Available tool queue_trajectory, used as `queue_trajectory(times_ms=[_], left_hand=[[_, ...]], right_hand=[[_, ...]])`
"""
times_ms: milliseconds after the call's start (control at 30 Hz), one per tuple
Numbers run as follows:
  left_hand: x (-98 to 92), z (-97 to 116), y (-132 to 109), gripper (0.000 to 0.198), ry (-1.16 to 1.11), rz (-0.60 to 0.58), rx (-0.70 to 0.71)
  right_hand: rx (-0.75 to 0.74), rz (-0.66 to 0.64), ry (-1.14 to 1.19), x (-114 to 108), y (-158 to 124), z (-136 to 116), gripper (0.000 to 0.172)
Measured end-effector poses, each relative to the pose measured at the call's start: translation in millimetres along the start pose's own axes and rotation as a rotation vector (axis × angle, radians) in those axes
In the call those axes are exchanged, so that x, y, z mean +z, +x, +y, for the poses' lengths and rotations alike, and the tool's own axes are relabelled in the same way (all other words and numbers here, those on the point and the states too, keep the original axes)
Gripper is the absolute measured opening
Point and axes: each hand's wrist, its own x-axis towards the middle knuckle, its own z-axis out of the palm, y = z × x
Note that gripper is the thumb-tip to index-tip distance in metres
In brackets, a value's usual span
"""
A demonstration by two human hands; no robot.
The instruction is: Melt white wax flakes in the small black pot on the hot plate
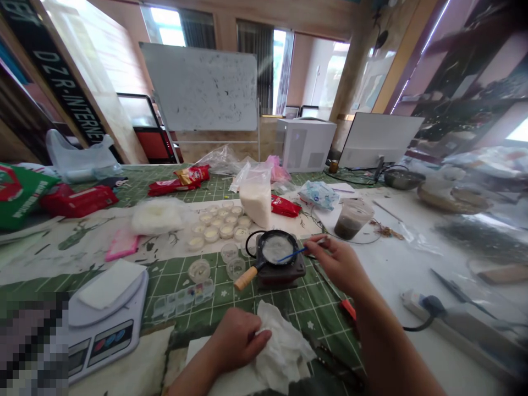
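My right hand point(338, 265) pinches a thin blue-handled brush point(293, 253), whose tip reaches into a small black saucepan point(275, 249) holding pale liquid. The pan has a wooden handle point(246, 278) and sits on a small electric hot plate point(282, 273). Lower down, my left hand point(237, 339) presses its curled fingers into a crumpled white tissue point(284, 346). The tissue lies on a white sheet point(202, 352) at the edge of a green cutting mat point(264, 308). Neither hand touches the pan.
Several small clear cups of pale paste point(218, 226) stand behind the pan, beside a bag of white powder point(256, 195). A digital kitchen scale point(105, 330) lies left, a plastic palette tray point(182, 300) near it. A jug of dark liquid point(350, 218) stands right; a power strip point(416, 302) lies lower right.
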Motion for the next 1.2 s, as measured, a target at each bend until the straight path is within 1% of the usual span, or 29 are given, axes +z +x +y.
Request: queue_trajectory(times_ms=[67,100,133,233,267,300,400,433,533,567,600,700,733,767,833,867,900,1000,1033,1067,1133,1167,1200], left_hand=[[1.4,-0.6,-0.4,0.037,-0.01,0.004,0.0],[2.1,-0.9,-0.7,0.037,-0.016,0.005,-0.001],[2.8,-1.3,-1.2,0.037,-0.022,0.008,-0.003],[3.8,-2.3,-2.8,0.036,-0.029,0.032,-0.003],[3.6,-2.4,-3.2,0.035,-0.025,0.038,0.0],[3.1,-2.4,-3.3,0.035,-0.019,0.041,0.003],[0.4,-1.3,-2.3,0.033,0.008,0.05,0.019],[-0.7,-0.8,-1.6,0.033,0.012,0.051,0.022],[-3.2,0.3,0.2,0.033,0.006,0.05,0.027],[-3.7,0.3,0.4,0.033,0.004,0.049,0.029],[-3.9,0.3,0.5,0.034,0.004,0.051,0.032],[-3.7,-0.3,-0.2,0.034,0.005,0.055,0.04],[-3.6,-0.5,-0.5,0.034,0.006,0.056,0.04],[-3.4,-0.7,-0.7,0.034,0.007,0.06,0.04],[-3.2,-0.9,-0.8,0.034,0.006,0.064,0.044],[-3.2,-1.1,-0.7,0.034,0.004,0.063,0.046],[-3.2,-1.1,-0.6,0.033,0.002,0.06,0.047],[-3.4,-1.3,-0.4,0.034,-0.006,0.04,0.046],[-3.3,-1.4,-0.5,0.034,-0.01,0.034,0.046],[-3.2,-1.5,-0.7,0.034,-0.013,0.031,0.046],[-2.8,-1.6,-1.2,0.034,-0.015,0.03,0.043],[-2.5,-1.7,-1.4,0.034,-0.014,0.03,0.04],[-2.4,-1.8,-1.6,0.034,-0.014,0.029,0.04]], right_hand=[[0.05,0.102,-0.065,-2.6,0.7,2.4,0.023],[0.06,0.126,-0.077,-2.3,1.2,3.6,0.022],[0.059,0.114,-0.062,-1.2,1.8,4.6,0.022],[0.047,-0.058,0.072,1.8,2.1,5.7,0.021],[0.062,-0.084,0.094,1.5,1.7,5.5,0.022],[0.089,-0.07,0.089,0.5,1.3,5.1,0.023],[0.168,0.065,0.001,-3.7,0.4,3.4,0.026],[0.168,0.06,-0.005,-4.5,0.2,2.7,0.026],[0.13,-0.114,0.099,-5.2,0.5,2.0,0.027],[0.134,-0.137,0.121,-5.2,0.9,2.4,0.027],[0.154,-0.11,0.116,-5.0,1.5,3.0,0.027],[0.203,0.083,0.023,-3.2,3.3,5.0,0.026],[0.193,0.088,0.02,-2.1,3.6,5.3,0.026],[0.168,0.043,0.044,-1.2,3.6,5.3,0.025],[0.118,-0.104,0.126,-0.2,3.1,5.3,0.024],[0.116,-0.137,0.148,-0.4,2.9,5.5,0.024],[0.133,-0.119,0.147,-0.8,2.9,5.8,0.025],[0.211,0.073,0.075,-0.9,3.7,7.0,0.026],[0.21,0.089,0.067,-0.1,4.0,7.0,0.025],[0.19,0.057,0.077,0.8,4.2,7.0,0.025],[0.132,-0.08,0.14,2.0,4.4,7.0,0.024],[0.121,-0.126,0.166,1.9,4.6,7.3,0.024],[0.127,-0.131,0.174,1.3,4.8,8.0,0.025]])
